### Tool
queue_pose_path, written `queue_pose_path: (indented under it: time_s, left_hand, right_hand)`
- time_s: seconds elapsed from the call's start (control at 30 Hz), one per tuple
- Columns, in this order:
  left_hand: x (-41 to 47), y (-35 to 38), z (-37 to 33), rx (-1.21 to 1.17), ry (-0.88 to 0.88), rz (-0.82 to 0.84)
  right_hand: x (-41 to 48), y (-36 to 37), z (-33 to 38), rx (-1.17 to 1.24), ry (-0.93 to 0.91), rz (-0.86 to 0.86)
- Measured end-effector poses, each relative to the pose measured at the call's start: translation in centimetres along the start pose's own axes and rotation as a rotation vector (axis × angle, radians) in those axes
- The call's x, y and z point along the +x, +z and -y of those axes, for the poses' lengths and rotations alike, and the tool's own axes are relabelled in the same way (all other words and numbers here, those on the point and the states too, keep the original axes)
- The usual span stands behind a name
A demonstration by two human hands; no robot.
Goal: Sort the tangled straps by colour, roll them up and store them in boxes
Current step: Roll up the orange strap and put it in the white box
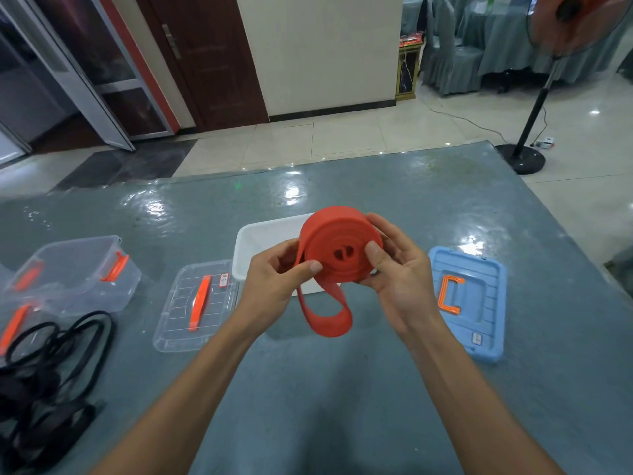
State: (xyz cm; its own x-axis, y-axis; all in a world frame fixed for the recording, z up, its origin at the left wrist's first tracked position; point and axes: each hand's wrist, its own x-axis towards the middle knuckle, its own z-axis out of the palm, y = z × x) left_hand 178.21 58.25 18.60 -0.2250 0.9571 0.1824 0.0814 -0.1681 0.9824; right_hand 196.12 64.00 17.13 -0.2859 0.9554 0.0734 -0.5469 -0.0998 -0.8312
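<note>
both hands (274, 279) (399, 269) grip the red strap (339, 248) roll upright, its loose tail (329, 317) hanging nearer the left hand.

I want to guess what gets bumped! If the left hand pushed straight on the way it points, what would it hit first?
Probably the rolled flat red strap, which the left hand pinches at its edge; the right hand holds the roll's far side beyond. Depth is hard to judge.

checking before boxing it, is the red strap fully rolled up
Not fully. The flat red rubber strap is mostly coiled between the left hand and right hand, but a loose loop hangs below.
</note>
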Motion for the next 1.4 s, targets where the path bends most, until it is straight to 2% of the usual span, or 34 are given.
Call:
queue_pose_path:
  time_s: [0.13, 0.3, 0.43, 0.53, 0.6, 0.73, 0.87, 1.03, 1.17, 1.3, 1.4]
  left_hand:
    - [0.0, 0.1, 0.1, -0.011, 0.017, -0.018]
    - [0.0, -1.6, 0.6, 0.089, -0.025, 0.012]
    - [0.5, -2.5, 0.3, 0.248, -0.027, 0.133]
    - [0.7, -2.3, -0.2, 0.291, -0.048, 0.212]
    - [0.9, -2.2, -0.6, 0.293, -0.052, 0.219]
    - [1.1, -2.1, -1.1, 0.263, -0.031, 0.227]
    - [1.2, -1.6, -0.9, 0.234, -0.029, 0.239]
    - [1.1, -0.3, -0.7, 0.117, 0.048, 0.146]
    - [-0.4, 2.0, 1.6, -0.009, -0.03, -0.014]
    - [-1.1, 3.4, 2.9, -0.105, -0.139, -0.162]
    - [-0.9, 2.4, 3.2, -0.016, -0.204, -0.177]
  right_hand:
    - [-0.9, 0.5, -1.8, 0.037, -0.002, -0.007]
    - [-0.4, -1.3, -1.5, -0.582, -0.096, 0.073]
    - [0.4, -1.2, 0.4, -0.827, -0.165, 0.274]
    - [0.8, -0.7, 0.9, -1.077, -0.255, 0.438]
    - [0.6, -0.6, 1.0, -1.152, -0.263, 0.482]
    - [-0.2, -0.6, 0.7, -1.094, -0.293, 0.496]
    - [-0.5, -0.7, 0.5, -0.916, -0.25, 0.427]
    - [-0.3, -0.6, 0.1, -0.637, -0.239, 0.236]
    - [0.3, 0.0, -0.3, -0.419, -0.252, 0.023]
    - [-0.9, 1.4, -2.4, -0.421, -0.253, -0.056]
    - [-1.4, 0.9, -3.1, -0.48, -0.194, -0.026]
